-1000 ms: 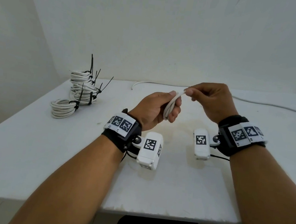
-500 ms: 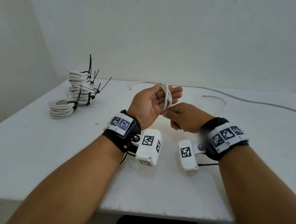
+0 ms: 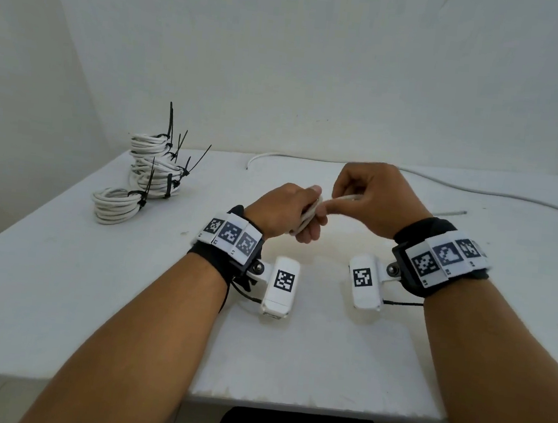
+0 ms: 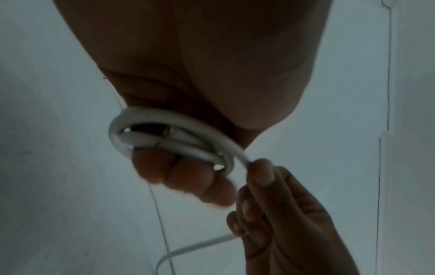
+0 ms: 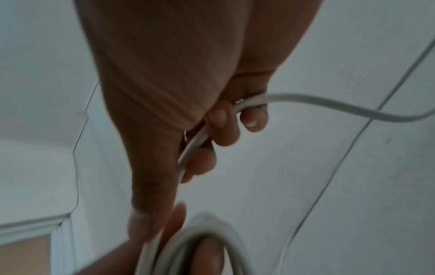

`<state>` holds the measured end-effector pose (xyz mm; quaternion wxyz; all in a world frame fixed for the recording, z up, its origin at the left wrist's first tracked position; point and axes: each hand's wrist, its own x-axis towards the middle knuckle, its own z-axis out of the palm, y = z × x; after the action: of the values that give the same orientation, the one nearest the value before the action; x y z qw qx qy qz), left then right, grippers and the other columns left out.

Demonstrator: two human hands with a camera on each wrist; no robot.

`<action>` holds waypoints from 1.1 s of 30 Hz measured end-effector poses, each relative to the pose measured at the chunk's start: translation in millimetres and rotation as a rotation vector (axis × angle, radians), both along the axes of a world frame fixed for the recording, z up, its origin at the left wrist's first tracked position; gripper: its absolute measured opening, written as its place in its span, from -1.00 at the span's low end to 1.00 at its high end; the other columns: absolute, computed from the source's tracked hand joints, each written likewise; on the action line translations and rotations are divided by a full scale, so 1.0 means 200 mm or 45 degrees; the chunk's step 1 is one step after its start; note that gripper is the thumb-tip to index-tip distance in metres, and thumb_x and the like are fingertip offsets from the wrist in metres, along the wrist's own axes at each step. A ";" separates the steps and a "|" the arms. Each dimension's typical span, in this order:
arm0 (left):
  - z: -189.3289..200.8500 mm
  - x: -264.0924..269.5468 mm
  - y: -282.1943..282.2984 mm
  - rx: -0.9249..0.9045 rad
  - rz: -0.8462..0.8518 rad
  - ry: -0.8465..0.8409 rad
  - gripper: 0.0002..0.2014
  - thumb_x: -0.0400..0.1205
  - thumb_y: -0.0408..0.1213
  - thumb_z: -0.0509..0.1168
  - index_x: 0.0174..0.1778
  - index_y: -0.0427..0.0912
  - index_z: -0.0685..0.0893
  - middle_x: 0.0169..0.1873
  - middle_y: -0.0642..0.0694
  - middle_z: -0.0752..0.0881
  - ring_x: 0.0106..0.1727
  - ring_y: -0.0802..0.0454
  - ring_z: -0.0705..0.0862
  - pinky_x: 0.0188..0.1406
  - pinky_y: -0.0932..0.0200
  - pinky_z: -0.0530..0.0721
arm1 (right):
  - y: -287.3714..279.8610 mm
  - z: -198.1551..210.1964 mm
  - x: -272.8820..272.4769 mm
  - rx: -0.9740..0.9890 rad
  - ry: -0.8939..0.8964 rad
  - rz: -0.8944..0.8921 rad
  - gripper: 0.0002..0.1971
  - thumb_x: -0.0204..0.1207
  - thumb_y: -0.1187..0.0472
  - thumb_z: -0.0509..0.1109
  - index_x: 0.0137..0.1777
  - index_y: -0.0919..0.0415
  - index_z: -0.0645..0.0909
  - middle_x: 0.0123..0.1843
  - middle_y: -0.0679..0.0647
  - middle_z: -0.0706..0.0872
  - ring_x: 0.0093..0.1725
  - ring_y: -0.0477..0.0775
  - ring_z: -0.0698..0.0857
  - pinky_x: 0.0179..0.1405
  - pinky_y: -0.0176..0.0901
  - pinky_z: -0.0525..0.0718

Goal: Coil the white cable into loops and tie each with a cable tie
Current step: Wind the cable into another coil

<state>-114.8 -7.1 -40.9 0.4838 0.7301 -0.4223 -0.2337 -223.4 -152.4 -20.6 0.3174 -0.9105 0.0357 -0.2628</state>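
- Since half a second ago the right hand (image 3: pixel 375 200) has risen from below the left hand (image 3: pixel 287 217) to a spot just right of it, near the middle of the head view, bringing another turn of cable round.
- Left hand: fingers curled round a small coil (image 4: pixel 169 141) of a few turns, gripping it above the bench (image 3: pixel 124 298).
- Right hand: fingers closed on the white cable (image 5: pixel 329 104), pinching the strand right beside the coil and feeding it on.
- From the right hand the loose cable trails off to the right, and more of it lies along the far edge of the bench (image 3: pixel 479 194).
- At the left of the frame sits a stack of finished coils (image 3: pixel 155 167), each bound with a black cable tie (image 3: pixel 171 120), with one more tied coil (image 3: pixel 116 206) just in front.
- Judged from this: several bundles are done; the present coil is only begun, needs more turns, and has no tie yet.
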 end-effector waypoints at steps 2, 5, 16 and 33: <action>0.00 -0.01 0.01 -0.124 -0.016 0.106 -0.45 0.81 -0.13 -0.06 -0.32 -0.32 0.66 -0.67 -0.09 0.56 -0.60 -0.04 0.49 -0.51 0.21 0.46 | -0.04 0.01 -0.01 0.083 -0.131 -0.006 -0.80 0.32 0.03 0.67 -0.29 0.08 0.74 -0.38 0.07 0.73 -0.43 -0.03 0.54 -0.36 -0.29 0.52; 0.02 -0.02 0.01 -0.381 -0.101 0.435 -0.44 0.81 -0.14 -0.07 -0.40 -0.31 0.61 -0.76 -0.03 0.37 -0.69 0.04 0.32 -0.57 0.19 0.31 | -0.07 -0.03 0.00 0.213 -0.211 -0.001 -0.91 0.53 0.05 0.52 -0.19 -0.05 0.81 -0.44 -0.03 0.69 -0.42 -0.02 0.54 -0.30 -0.22 0.51; 0.06 -0.03 0.01 -0.909 -0.222 0.961 -0.61 0.74 -0.27 0.00 0.17 -0.51 0.59 -0.12 -0.25 0.81 -0.14 -0.08 0.80 0.02 0.11 0.77 | 0.05 -0.08 0.05 0.134 0.525 0.050 -0.67 0.73 -0.09 0.17 -0.19 -0.12 0.69 -0.39 0.02 0.59 -0.50 -0.02 0.47 -0.46 -0.17 0.52; 0.00 -0.01 0.00 0.050 -0.002 0.018 -0.44 0.80 -0.03 -0.04 -0.16 -0.36 0.70 -0.51 -0.12 0.68 -0.50 -0.04 0.58 -0.34 0.16 0.57 | -0.03 -0.03 0.01 0.094 0.000 0.023 -0.87 0.39 0.08 0.63 -0.25 0.06 0.75 -0.44 -0.06 0.65 -0.43 -0.12 0.51 -0.36 -0.33 0.49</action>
<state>-115.9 -7.6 -41.6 0.4723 0.7373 -0.4149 -0.2476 -221.6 -158.5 -26.8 0.3530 -0.8984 0.0374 -0.2584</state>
